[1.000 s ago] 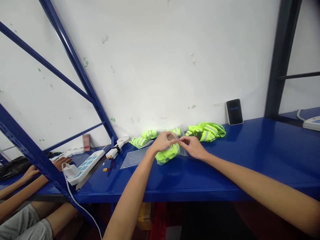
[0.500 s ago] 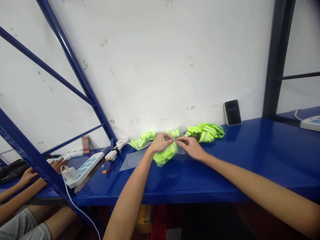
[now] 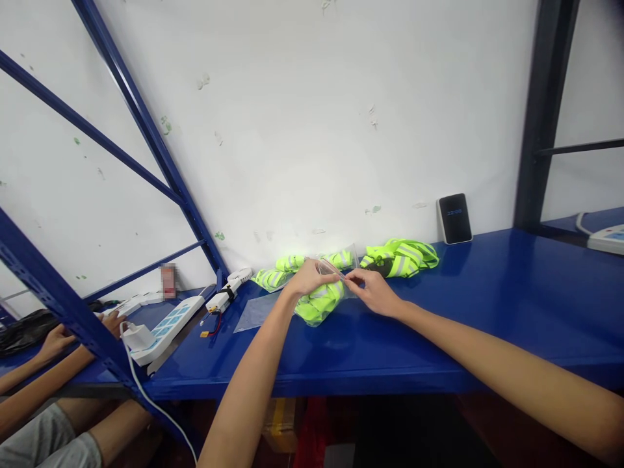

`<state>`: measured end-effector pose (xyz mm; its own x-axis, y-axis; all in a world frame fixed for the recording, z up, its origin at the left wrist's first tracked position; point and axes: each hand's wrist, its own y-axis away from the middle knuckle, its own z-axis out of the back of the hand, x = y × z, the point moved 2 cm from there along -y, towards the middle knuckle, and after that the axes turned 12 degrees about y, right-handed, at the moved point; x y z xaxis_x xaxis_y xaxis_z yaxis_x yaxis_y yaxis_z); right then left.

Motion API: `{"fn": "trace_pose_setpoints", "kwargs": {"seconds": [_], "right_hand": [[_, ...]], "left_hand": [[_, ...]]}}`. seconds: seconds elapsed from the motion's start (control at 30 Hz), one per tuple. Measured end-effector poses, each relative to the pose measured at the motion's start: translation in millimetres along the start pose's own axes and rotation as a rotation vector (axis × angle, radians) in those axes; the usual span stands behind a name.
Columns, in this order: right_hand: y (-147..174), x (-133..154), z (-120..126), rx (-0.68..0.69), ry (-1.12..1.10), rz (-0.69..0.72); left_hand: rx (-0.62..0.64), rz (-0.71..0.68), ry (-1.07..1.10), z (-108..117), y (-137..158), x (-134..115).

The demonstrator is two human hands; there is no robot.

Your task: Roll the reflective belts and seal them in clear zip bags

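Note:
A clear plastic bag [image 3: 319, 305] holds a folded neon-yellow reflective strap bundle with grey stripes. Along the bag's top edge, my left hand [image 3: 312, 276] pinches the plastic at the left. My right hand [image 3: 371, 289] grips the same edge from the right, thumb and fingertips pressed together, close to the left fingertips. Behind my hands lie more bagged reflective bundles [image 3: 291, 262]. A loose, unbagged heap of reflective straps [image 3: 403, 257] rests at their right, against the wall. Flat on the table by my left forearm is an empty clear bag [image 3: 257, 312].
A white power strip [image 3: 168, 330] with a plugged-in charger stands left, beside a blue metal post [image 3: 63, 312]. Near it lie a small white fan [image 3: 234, 286] and a wired connector [image 3: 210, 333]. A clock display [image 3: 455, 219] leans on the wall. Another person's hands [image 3: 58, 341] are at far left.
My fingers have shifted slightly along the bag's top edge, and the bag with its bundle has moved a little left. The rest stays as it was.

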<state>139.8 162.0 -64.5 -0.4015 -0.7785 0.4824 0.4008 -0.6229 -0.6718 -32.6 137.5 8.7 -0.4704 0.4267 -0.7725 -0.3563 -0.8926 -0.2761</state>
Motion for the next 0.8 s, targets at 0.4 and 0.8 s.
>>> {"fn": "trace_pose_setpoints", "kwargs": {"seconds": [0.4,0.8], "right_hand": [[0,0,2,0.031,-0.065,0.011],[-14,-25,-2,0.097,-0.543,-0.239]], "left_hand": [[-0.089,-0.039,0.056,1,1,7],[-0.333,-0.028,0.294,12,16,42]]}}
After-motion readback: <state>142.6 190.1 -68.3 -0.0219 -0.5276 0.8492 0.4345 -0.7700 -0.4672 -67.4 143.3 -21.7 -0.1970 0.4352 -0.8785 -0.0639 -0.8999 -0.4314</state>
